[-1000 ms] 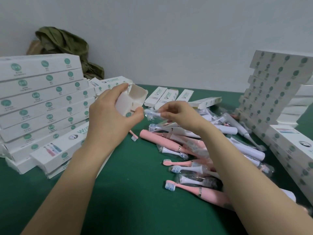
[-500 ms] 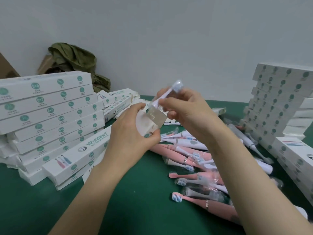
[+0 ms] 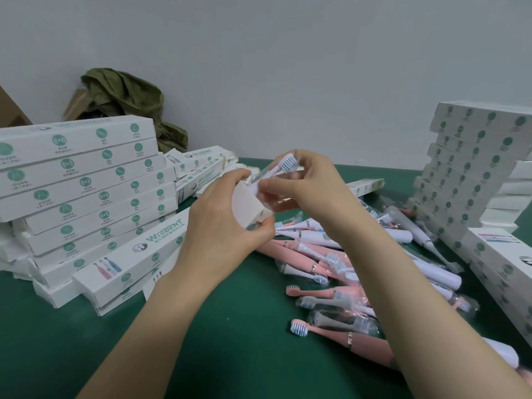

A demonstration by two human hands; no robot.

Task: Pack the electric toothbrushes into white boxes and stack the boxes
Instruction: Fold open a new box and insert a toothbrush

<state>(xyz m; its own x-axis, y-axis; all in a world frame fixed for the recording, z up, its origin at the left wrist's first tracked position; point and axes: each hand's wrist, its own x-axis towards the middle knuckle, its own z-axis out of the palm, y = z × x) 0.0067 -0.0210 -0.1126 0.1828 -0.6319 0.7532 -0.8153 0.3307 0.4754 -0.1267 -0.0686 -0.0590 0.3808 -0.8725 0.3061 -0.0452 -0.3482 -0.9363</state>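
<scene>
My left hand (image 3: 223,226) grips an open white box (image 3: 248,207) above the green table, its open end turned up and to the right. My right hand (image 3: 305,185) pinches a white brush head (image 3: 283,165) wrapped in clear plastic, its lower end at the box's mouth and its blue-white bristles sticking out near my fingertips. A heap of pink and white electric toothbrushes (image 3: 345,272) lies on the table under my right forearm.
A tall stack of white boxes (image 3: 86,191) stands at the left, with loose boxes (image 3: 201,165) behind it. Another stack of boxes (image 3: 472,174) rises at the right. A green cloth (image 3: 126,99) lies against the wall. The green table (image 3: 230,355) is bare in front.
My right hand lifted the wrapped brush head off the heap and brought it to the mouth of the box. The left hand tilted the box's open end upward.
</scene>
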